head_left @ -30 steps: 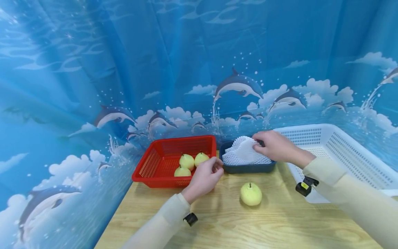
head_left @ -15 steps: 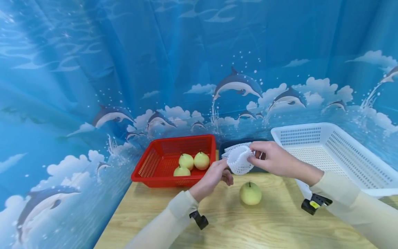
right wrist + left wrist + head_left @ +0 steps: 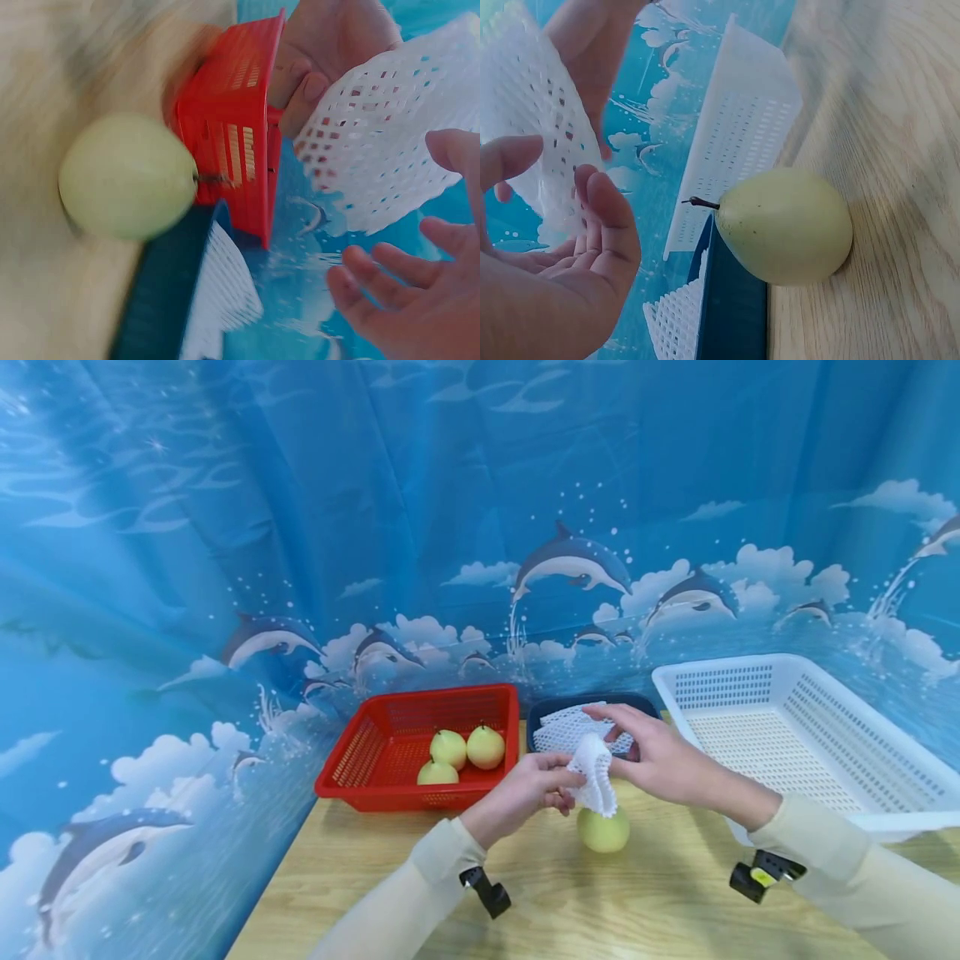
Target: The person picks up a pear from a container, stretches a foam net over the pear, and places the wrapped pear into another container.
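Holding a foam net (image 3: 594, 770) near a pear (image 3: 603, 835).
Pinched in left grip (image 3: 523, 787), with right grip (image 3: 667, 758) spread alongside, probably to steady its edge.

The left hand (image 3: 330, 46) grips white netting (image 3: 390, 139) near the spread right hand (image 3: 420, 296). A pear (image 3: 127, 176) sits on the tabletop (image 3: 41, 285).

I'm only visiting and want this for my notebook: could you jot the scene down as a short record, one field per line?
Left hand: pinches a white foam net
Right hand: fingers apart, close to the net; contact unclear
Single pear: on the wooden table
Red basket: three pears
Dark blue tray: more foam nets
White basket: right of the tray
Backdrop: blue, with dolphins
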Demonstrator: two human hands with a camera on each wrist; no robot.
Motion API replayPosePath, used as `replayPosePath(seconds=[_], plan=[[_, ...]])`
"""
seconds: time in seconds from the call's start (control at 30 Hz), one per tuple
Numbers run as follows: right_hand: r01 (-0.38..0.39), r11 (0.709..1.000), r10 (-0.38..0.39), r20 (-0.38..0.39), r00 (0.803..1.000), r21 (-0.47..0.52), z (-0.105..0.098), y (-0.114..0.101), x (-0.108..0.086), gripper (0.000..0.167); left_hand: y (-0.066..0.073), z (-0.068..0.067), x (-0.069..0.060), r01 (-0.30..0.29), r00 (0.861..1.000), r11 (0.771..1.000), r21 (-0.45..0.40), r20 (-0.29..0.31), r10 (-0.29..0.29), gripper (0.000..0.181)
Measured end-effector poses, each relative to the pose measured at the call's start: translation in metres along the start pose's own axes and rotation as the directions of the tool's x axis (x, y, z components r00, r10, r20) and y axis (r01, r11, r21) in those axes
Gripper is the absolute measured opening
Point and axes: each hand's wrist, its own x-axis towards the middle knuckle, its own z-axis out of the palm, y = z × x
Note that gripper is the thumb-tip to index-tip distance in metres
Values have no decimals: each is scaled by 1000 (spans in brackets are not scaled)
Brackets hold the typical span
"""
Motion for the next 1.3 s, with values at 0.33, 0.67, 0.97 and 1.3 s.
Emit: replayPosePath(seconds=[0.33, 0.67, 0.97, 1.3], plan=[[-206, 903, 131, 215, 968, 377, 9, 8, -5, 63, -5, 4, 0, 27, 999, 997, -74, 48, -24, 30], [-278, 814, 199, 206, 958, 510, 17, 13, -7, 66, -14, 7, 2, 24, 994, 999, -35, 105, -20, 19], [-343, 708, 340, 128, 932, 618, 18, 19, -8, 63, -19, 7, 5, 0, 998, 999, -55, 64, 4, 17], [-379, 592, 398, 151, 905, 712, 32, 27, -20, 60, -32, 7, 5, 34, 999, 994, -99, -12, -36, 11]])
